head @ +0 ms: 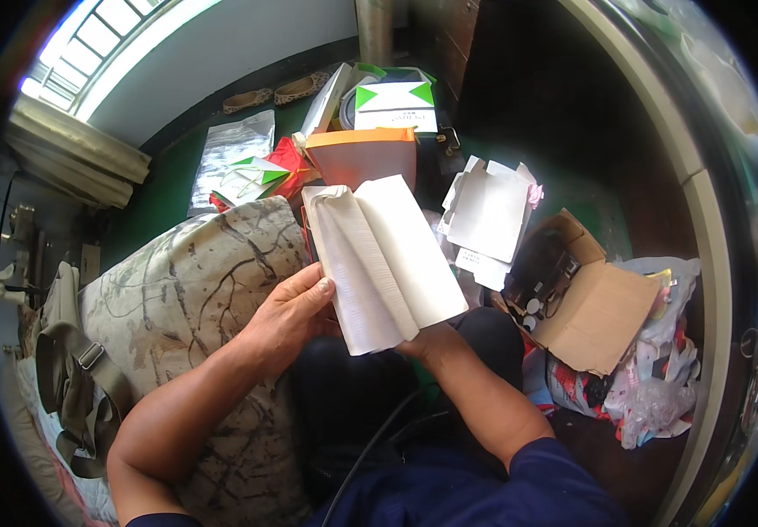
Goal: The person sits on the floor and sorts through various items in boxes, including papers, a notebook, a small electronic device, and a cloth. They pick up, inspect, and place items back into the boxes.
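An open notebook (385,270) is held tilted above my lap. Its left page is creased with a buckled fold near the spine and seems to bear faint lines; the right page looks blank. My left hand (296,303) grips the left edge, thumb at the page edge and fingers behind. At the lower right my right hand (424,341) reaches under the notebook, its fingers hidden behind it. Just beyond the notebook stands an orange bag or box (362,155). A flattened white carton (489,207) lies to the right.
A camouflage-patterned cloth surface (175,303) spreads on my left, with a webbing strap (99,359) on it. An open cardboard box (596,316) holds dark items at right, beside plastic bags (656,382). White-and-green boxes (395,105) and flat shoes (300,87) sit farther back.
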The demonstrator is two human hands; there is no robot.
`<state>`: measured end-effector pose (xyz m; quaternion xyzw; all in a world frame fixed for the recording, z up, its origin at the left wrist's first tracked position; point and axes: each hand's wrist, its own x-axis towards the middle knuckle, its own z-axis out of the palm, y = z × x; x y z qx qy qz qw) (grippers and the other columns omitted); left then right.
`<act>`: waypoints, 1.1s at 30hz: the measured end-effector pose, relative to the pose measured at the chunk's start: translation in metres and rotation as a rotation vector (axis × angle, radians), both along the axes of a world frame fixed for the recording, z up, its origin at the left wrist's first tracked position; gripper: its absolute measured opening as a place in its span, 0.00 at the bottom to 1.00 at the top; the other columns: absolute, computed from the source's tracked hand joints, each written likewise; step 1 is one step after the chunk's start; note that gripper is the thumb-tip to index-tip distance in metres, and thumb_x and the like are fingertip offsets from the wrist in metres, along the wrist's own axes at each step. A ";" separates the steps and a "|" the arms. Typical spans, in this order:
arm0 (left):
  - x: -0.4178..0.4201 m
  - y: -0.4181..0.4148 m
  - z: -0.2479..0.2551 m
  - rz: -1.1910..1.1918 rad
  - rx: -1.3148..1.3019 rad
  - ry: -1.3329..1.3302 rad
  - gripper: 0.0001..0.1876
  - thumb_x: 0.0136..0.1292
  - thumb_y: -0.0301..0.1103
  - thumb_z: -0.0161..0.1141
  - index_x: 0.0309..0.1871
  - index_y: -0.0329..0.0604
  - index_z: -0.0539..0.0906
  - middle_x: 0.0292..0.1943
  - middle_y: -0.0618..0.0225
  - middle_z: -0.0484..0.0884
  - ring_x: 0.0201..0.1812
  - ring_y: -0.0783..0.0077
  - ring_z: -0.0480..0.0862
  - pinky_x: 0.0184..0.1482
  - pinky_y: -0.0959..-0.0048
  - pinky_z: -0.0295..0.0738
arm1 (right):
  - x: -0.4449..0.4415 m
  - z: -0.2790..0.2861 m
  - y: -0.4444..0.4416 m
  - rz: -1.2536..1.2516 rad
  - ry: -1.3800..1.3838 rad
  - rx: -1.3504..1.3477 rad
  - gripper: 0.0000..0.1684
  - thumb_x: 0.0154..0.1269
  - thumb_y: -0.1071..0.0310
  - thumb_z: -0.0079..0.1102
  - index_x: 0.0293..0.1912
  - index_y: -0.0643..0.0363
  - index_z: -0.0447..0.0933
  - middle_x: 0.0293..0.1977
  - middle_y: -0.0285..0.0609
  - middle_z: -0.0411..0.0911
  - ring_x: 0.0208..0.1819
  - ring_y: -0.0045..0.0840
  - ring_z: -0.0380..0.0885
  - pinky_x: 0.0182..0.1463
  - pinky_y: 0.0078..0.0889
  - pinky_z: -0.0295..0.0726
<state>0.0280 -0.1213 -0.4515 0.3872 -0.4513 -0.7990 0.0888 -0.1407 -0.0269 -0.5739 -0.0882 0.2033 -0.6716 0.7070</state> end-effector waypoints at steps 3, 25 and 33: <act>-0.002 0.000 0.003 -0.015 -0.001 0.022 0.21 0.86 0.43 0.48 0.72 0.43 0.75 0.59 0.65 0.84 0.58 0.70 0.83 0.61 0.61 0.81 | 0.002 0.001 0.003 -0.005 0.570 -0.087 0.31 0.83 0.58 0.53 0.76 0.61 0.63 0.67 0.49 0.76 0.65 0.35 0.80 0.67 0.41 0.85; 0.001 0.000 0.005 -0.476 -0.876 -0.319 0.11 0.78 0.32 0.57 0.40 0.36 0.71 0.29 0.51 0.71 0.31 0.59 0.70 0.40 0.61 0.74 | -0.073 0.070 -0.015 -0.535 1.738 -0.377 0.31 0.56 0.78 0.73 0.61 0.57 0.77 0.59 0.45 0.80 0.57 0.39 0.81 0.58 0.39 0.81; -0.002 0.002 0.008 -0.456 -0.797 -0.247 0.09 0.79 0.31 0.55 0.41 0.35 0.72 0.32 0.51 0.74 0.34 0.60 0.74 0.43 0.61 0.76 | -0.079 0.067 -0.013 -0.572 1.812 -0.473 0.14 0.56 0.79 0.66 0.43 0.59 0.79 0.47 0.49 0.84 0.50 0.42 0.83 0.51 0.41 0.87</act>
